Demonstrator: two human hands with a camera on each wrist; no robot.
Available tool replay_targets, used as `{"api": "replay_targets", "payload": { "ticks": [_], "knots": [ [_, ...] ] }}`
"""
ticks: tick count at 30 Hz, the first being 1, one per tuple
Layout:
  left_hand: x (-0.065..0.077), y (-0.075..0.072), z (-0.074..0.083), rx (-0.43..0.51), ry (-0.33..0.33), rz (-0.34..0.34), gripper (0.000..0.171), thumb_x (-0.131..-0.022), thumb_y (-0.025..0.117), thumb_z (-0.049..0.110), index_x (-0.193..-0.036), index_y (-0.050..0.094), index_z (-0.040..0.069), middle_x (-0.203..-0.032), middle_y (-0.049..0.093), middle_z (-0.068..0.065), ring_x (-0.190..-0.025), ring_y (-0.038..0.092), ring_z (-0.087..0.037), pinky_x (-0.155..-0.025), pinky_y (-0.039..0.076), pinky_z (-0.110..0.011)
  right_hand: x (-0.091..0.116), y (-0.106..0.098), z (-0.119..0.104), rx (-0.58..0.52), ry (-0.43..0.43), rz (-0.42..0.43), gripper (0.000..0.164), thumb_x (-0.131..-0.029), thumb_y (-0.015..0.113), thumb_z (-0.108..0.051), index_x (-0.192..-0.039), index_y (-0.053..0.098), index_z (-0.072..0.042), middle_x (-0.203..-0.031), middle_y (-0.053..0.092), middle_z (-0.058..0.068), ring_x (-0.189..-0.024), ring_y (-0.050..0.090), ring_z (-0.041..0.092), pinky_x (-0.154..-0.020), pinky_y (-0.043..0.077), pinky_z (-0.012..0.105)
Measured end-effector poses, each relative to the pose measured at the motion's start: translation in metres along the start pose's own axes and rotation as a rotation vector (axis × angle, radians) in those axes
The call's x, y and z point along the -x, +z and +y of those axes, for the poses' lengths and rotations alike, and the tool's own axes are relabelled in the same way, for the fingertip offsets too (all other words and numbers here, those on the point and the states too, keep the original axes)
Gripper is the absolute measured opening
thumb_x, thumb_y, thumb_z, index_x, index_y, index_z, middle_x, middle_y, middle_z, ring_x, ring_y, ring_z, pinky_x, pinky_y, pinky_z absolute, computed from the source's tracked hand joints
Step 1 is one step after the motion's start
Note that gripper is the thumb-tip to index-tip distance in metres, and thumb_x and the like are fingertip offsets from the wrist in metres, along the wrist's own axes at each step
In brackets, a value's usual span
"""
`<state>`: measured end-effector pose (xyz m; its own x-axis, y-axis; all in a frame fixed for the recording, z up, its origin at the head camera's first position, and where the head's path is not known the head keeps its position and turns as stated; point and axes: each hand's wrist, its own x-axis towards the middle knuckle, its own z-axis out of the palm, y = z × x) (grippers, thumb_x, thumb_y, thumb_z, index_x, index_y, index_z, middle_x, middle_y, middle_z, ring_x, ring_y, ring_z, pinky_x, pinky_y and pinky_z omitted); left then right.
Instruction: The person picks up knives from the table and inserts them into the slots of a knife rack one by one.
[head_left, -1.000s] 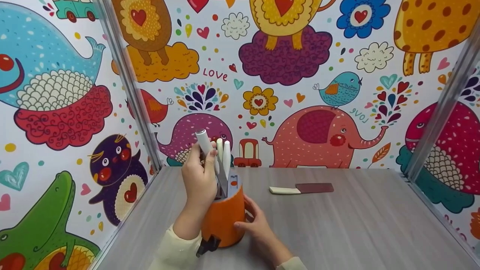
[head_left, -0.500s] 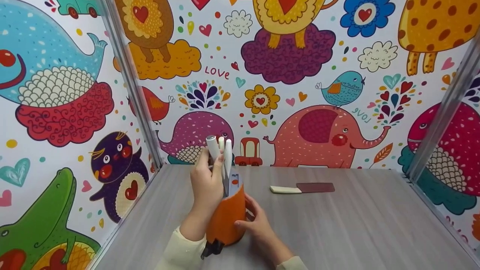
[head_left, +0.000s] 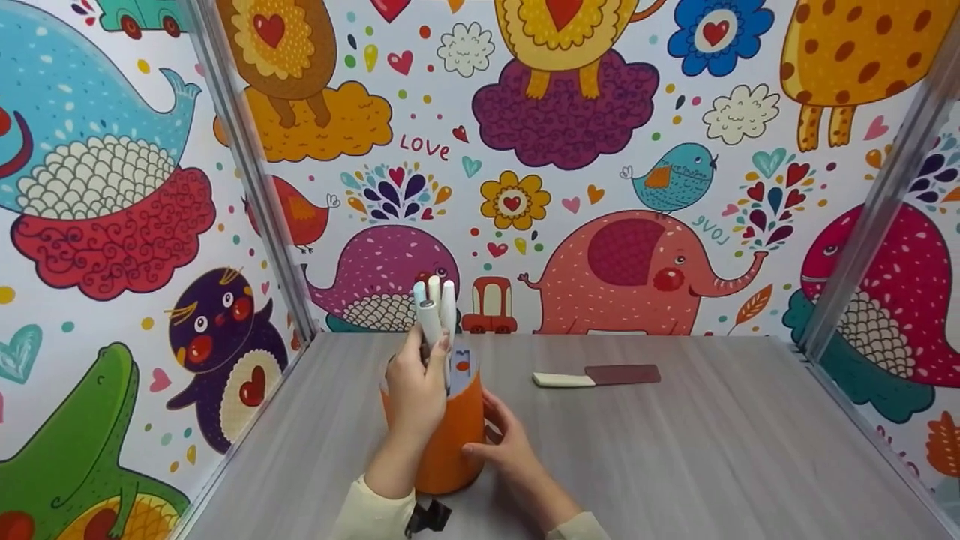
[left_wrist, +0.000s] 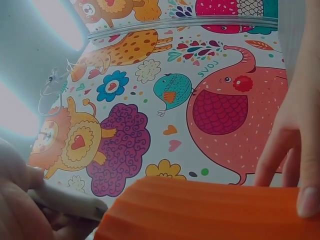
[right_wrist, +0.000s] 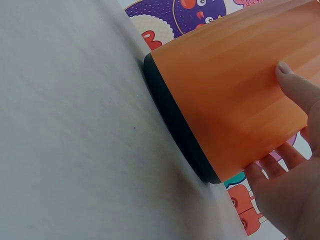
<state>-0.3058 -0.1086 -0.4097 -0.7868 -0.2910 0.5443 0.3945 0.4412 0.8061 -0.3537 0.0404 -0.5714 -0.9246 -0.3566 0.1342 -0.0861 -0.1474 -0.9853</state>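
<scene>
In the head view an orange knife block [head_left: 450, 442] stands on the table, with several pale-handled knives upright in its top. My left hand [head_left: 412, 394] grips the white handle of a knife [head_left: 428, 321] at the block's left side, and its blade is hidden behind the hand and the block's rim. The left wrist view has that handle [left_wrist: 70, 201] low on the left beside the block [left_wrist: 215, 210]. My right hand [head_left: 511, 450] holds the block's right side. Seen from the right wrist, the thumb and fingers of this hand [right_wrist: 295, 187] lie around the orange wall [right_wrist: 235, 95], above a dark base.
A cleaver [head_left: 596, 376] with a cream handle and a reddish-brown blade lies on the grey wood-look table [head_left: 712, 450], right of the block. Panels printed with cartoon animals [head_left: 615, 277] enclose the back and sides. A black strap piece [head_left: 429, 517] hangs at the left sleeve.
My left hand has brought the knife down toward the block; its handle sits lower and the blade stretch seen earlier is now out of sight. My right hand stays on the block.
</scene>
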Motion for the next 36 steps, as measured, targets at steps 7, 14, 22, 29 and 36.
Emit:
{"api": "replay_targets", "payload": {
  "ticks": [7,14,22,29,36],
  "knots": [
    [0.001,0.003,-0.006,0.022,-0.057,-0.051,0.036,-0.108,0.063,0.025,-0.138,0.062,0.006,-0.123,0.073,-0.016,-0.11,0.074,-0.033,-0.096,0.061,-0.058,0.002,0.001,0.0,0.003,-0.018,0.01,0.091,-0.091,0.087,-0.023,-0.166,0.035,-0.015,-0.168,0.043,0.014,-0.156,0.04,0.035,-0.13,0.03,0.058],
    [0.0,0.004,-0.008,0.029,-0.094,-0.075,0.036,-0.109,0.063,0.024,-0.14,0.062,0.006,-0.122,0.074,-0.015,-0.108,0.074,-0.031,-0.097,0.061,-0.059,0.001,0.0,0.0,0.03,-0.014,0.013,0.091,-0.092,0.086,-0.026,-0.166,0.036,-0.016,-0.167,0.044,0.013,-0.155,0.041,0.034,-0.13,0.03,0.057],
    [0.004,-0.002,-0.007,-0.066,-0.07,0.026,0.042,-0.103,0.072,0.019,-0.142,0.062,0.006,-0.129,0.071,-0.017,-0.11,0.074,-0.033,-0.096,0.063,-0.053,0.0,0.004,0.0,-0.021,0.02,0.013,0.089,-0.092,0.086,-0.025,-0.166,0.037,-0.017,-0.167,0.045,0.012,-0.156,0.041,0.033,-0.131,0.029,0.058],
    [0.007,-0.007,-0.031,-0.173,0.231,0.187,0.054,-0.096,0.079,0.021,-0.141,0.057,0.0,-0.133,0.063,-0.02,-0.119,0.062,-0.034,-0.105,0.057,-0.057,0.001,0.004,-0.002,-0.006,0.025,0.023,0.091,-0.09,0.087,-0.029,-0.166,0.037,-0.023,-0.168,0.043,0.01,-0.156,0.039,0.032,-0.131,0.028,0.058],
    [0.021,-0.014,-0.079,-0.162,0.21,0.123,0.105,-0.08,0.09,0.037,-0.16,0.032,0.002,-0.165,0.035,-0.025,-0.148,0.038,-0.043,-0.119,0.035,-0.076,0.002,0.001,-0.001,-0.002,0.009,0.013,0.088,-0.093,0.084,-0.026,-0.166,0.036,-0.021,-0.169,0.042,0.011,-0.156,0.039,0.032,-0.131,0.028,0.057]
  ]
}}
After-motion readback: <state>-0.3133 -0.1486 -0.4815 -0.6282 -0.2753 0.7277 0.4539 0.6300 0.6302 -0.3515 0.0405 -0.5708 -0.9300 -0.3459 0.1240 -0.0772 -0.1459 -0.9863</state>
